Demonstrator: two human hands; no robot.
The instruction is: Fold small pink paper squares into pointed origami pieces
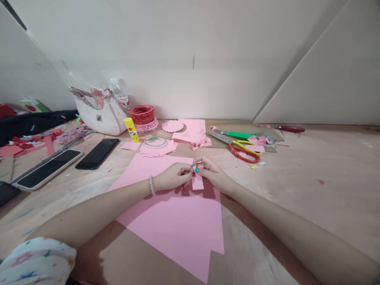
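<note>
My left hand (174,176) and my right hand (212,172) meet above a large pink paper sheet (178,221) lying on the table. Both hands pinch a small pink paper piece (197,183) between their fingertips; it hangs down just over the sheet. A bead bracelet sits on my left wrist. My fingernails are painted in different colours.
Behind the hands lie a tape ring (155,142), small pink paper squares (157,149), a yellow glue stick (131,129), folded pink pieces (192,136) and scissors (242,151). Two phones (97,153) and a white bag (99,113) are at the left. A wall rises behind.
</note>
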